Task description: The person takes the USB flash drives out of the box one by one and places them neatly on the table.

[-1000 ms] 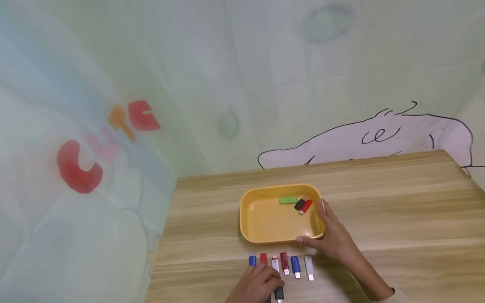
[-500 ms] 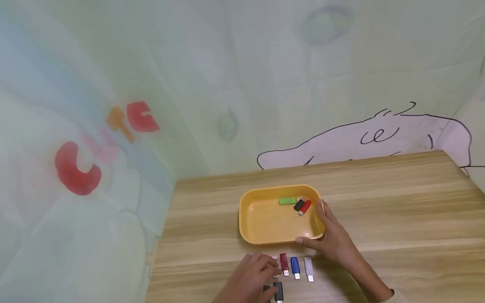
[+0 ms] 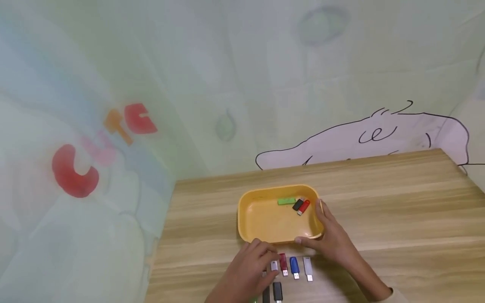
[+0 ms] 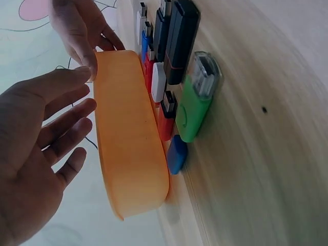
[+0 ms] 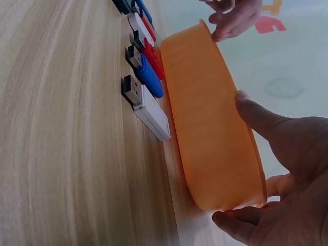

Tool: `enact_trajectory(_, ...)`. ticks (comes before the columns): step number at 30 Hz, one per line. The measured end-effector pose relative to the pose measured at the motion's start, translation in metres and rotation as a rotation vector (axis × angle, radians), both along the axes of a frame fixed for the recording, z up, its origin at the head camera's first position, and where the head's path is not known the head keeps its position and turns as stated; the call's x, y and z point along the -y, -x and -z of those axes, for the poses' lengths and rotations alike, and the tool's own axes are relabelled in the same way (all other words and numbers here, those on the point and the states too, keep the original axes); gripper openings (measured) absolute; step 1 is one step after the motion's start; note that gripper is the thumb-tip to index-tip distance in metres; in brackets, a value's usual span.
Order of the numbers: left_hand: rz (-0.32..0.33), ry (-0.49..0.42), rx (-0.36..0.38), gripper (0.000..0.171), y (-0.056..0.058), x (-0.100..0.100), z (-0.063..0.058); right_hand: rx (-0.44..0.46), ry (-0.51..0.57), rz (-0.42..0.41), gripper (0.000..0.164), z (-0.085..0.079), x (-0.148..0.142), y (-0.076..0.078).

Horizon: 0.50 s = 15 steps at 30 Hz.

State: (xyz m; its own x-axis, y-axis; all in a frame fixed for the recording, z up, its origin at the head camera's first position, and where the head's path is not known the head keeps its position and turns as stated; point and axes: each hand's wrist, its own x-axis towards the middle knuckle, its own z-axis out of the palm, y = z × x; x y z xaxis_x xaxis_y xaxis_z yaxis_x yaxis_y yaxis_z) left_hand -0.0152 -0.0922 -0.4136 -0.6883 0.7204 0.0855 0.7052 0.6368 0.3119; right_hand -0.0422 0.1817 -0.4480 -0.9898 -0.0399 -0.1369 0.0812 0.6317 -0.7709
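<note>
My right hand holds the right end of a yellow plastic tray, thumb on the front rim and fingers at the end wall. In the tray lie a green USB stick, a black one and a red one. My left hand hovers over the left part of the USB sticks in front of the tray; in the left wrist view its fingers are loosely spread and hold nothing. Beside it stand out a green USB stick and a thick black USB stick. The left hand partly hides several sticks in the head view.
Rows of USB sticks lie on the wooden table, among them a dark red one, a blue one and a silver-white one. A printed cloth backdrop rises behind the table.
My left hand has moved from the black sticks forward and slightly left, toward the tray's front edge, uncovering the black sticks. The right hand has kept its hold on the tray.
</note>
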Motion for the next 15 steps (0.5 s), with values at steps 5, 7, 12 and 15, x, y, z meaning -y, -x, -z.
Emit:
enact_trajectory(5, -0.035, -0.028, 0.02, 0.029, 0.004, -0.005, -0.003, 0.008, 0.003, 0.0, 0.132, -0.001, -0.001, 0.001)
enact_trajectory(7, -0.043, -0.026, 0.005, 0.028, 0.008, -0.007, -0.004, 0.008, 0.0, 0.001, 0.132, -0.001, -0.001, 0.001)
enact_trajectory(12, -0.129, -0.027, -0.032, 0.029, 0.018, -0.012, -0.006, -0.013, 0.002, 0.002, 0.132, -0.002, -0.002, 0.001)
enact_trajectory(15, -0.249, -0.04, -0.021, 0.04, 0.025, -0.013, -0.004, -0.019, 0.007, 0.0, 0.131, -0.002, -0.002, 0.001)
